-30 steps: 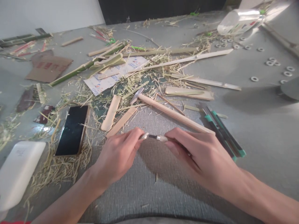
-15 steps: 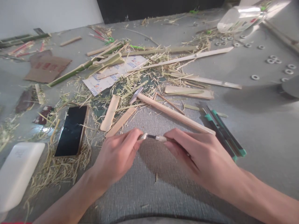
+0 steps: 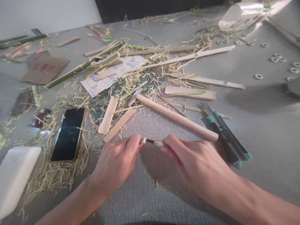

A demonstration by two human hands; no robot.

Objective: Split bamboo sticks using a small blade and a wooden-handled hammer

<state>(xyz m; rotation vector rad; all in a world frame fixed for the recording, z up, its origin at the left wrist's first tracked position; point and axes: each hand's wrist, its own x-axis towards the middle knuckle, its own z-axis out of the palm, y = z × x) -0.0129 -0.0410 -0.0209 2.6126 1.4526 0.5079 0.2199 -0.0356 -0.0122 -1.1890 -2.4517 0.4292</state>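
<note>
Both my hands are closed and meet fingertip to fingertip over the grey cloth-textured surface. My right hand point(image 3: 194, 159) grips a small hand tool point(image 3: 158, 143) with a pale handle, a silver collar and a thin dark metal shaft or blade. Pinched in my left hand point(image 3: 120, 157) is a small pale piece point(image 3: 143, 141), which the dark shaft reaches; most of it is hidden by the fingers. Just beyond my hands lies a hammer point(image 3: 178, 117) with a wooden handle. Two flat wooden strips point(image 3: 109, 115) rest beyond my left hand.
Two green-and-black cutters point(image 3: 231, 137) lie right of the hammer. At left are a phone point(image 3: 67, 134) on shavings and a white rounded block point(image 3: 20, 178). Farther back are bamboo lengths point(image 3: 77, 73), printed paper point(image 3: 103, 81), a clear bottle point(image 3: 241, 17) and several metal rings point(image 3: 258, 76).
The camera view has shifted slightly, so the hands and nearby objects sit a little lower. Both hands keep their pinch, and the tool still reaches the pale piece.
</note>
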